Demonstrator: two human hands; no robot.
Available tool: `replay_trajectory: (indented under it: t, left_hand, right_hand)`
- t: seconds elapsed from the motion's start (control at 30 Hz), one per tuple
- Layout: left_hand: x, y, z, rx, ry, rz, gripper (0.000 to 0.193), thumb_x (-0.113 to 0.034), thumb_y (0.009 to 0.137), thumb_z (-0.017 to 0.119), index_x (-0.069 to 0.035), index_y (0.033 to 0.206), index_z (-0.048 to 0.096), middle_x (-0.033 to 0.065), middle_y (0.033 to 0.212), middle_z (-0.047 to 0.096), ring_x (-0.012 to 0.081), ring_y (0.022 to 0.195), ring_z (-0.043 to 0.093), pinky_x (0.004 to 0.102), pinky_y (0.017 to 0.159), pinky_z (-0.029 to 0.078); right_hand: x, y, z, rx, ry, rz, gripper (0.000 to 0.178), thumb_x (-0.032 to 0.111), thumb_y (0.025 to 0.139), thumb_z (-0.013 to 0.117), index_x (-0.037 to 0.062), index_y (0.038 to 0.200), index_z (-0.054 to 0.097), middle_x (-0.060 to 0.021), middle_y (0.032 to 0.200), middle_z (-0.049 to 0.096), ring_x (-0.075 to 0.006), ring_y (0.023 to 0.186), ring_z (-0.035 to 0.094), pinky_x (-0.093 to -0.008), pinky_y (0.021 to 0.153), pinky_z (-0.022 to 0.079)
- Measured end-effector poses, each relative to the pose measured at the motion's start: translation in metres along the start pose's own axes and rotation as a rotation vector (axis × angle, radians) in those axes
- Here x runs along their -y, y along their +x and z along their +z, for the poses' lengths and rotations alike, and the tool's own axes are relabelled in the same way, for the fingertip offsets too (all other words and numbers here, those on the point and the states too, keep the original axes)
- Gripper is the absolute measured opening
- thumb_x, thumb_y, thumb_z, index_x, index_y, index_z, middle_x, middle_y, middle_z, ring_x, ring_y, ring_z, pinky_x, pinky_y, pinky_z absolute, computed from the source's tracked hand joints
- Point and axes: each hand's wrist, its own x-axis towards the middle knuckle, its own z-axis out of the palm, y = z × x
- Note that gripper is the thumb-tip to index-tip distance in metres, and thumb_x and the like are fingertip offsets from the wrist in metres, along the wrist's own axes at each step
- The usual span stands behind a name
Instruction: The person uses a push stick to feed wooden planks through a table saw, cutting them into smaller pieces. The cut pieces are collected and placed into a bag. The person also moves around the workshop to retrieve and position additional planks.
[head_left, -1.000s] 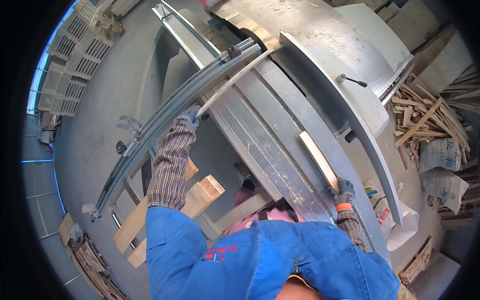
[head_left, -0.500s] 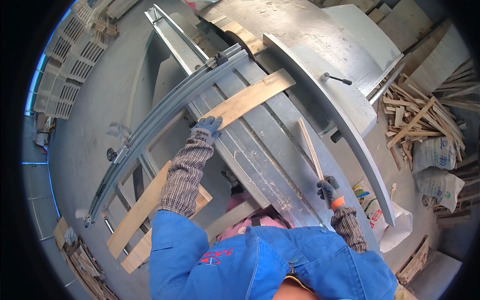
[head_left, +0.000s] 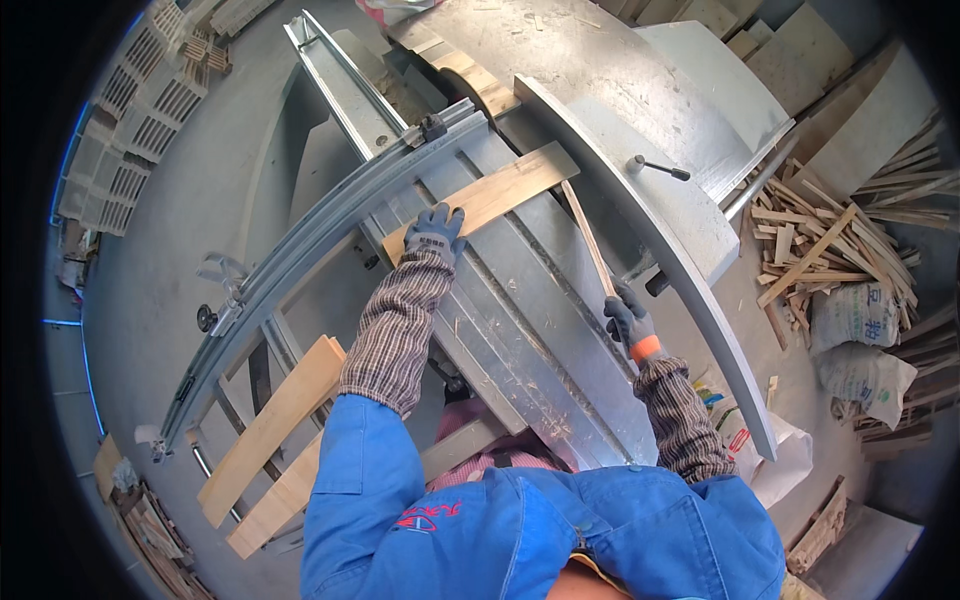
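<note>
A flat wooden board (head_left: 510, 188) lies slantwise across the grooved metal saw table (head_left: 540, 300), its far right end close to the long fence (head_left: 640, 220). My left hand (head_left: 435, 230), in a grey glove, rests on top of the board near its left end, fingers spread. In my right hand (head_left: 630, 318), gloved with an orange cuff, a thin wooden strip (head_left: 588, 238) is gripped by its near end. The strip points away from me, and its far tip is at the board's near edge by the right end; whether they touch I cannot tell.
Two more boards (head_left: 275, 430) lie on the frame at the lower left. A curved metal rail (head_left: 300, 215) runs along the table's left side. Beyond the fence a lever handle (head_left: 660, 168) sticks up. Scrap strips (head_left: 830, 240) and white sacks (head_left: 855, 320) are piled at the right.
My left hand has slid right along the board, leaving its left end showing. My right hand has moved forward and left, bringing the strip's tip up to the board. The view has shifted slightly.
</note>
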Motion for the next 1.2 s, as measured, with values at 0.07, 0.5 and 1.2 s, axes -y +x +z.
replay_trajectory:
  t: [0.07, 0.5, 1.2]
  left_hand:
    - [-0.002, 0.01, -0.002, -0.05, 0.032, 0.025, 0.058, -0.039, 0.094, 0.063, -0.022, 0.146, 0.044, 0.0054, 0.15, 0.041, 0.0285, 0.137, 0.041, 0.0457, 0.112, 0.04]
    - [0.017, 0.045, 0.002, -0.018, 0.016, 0.029, 0.052, -0.038, 0.094, 0.063, -0.02, 0.14, 0.048, 0.006, 0.146, 0.044, 0.033, 0.136, 0.042, 0.047, 0.106, 0.049]
    - [0.023, 0.053, -0.045, -0.079, 0.032, -0.238, 0.08, -0.059, 0.078, 0.072, -0.028, 0.147, 0.046, 0.0139, 0.156, 0.033, 0.0313, 0.151, 0.016, 0.0556, 0.122, 0.007]
  right_hand:
    - [0.005, 0.016, 0.001, -0.015, -0.007, 0.014, 0.059, 0.028, 0.093, 0.061, 0.017, 0.149, 0.048, -0.0013, 0.084, 0.058, -0.0093, 0.06, 0.052, -0.0263, 0.052, 0.043]
    - [0.015, 0.045, 0.018, -0.046, -0.048, -0.008, 0.059, 0.029, 0.091, 0.064, 0.0194, 0.148, 0.05, -0.0006, 0.081, 0.058, -0.0091, 0.056, 0.052, -0.0241, 0.048, 0.039]
    - [0.036, 0.075, 0.049, -0.055, 0.008, -0.015, 0.056, 0.027, 0.09, 0.065, 0.0193, 0.144, 0.054, -0.0001, 0.08, 0.057, -0.0101, 0.055, 0.052, -0.0256, 0.048, 0.039]
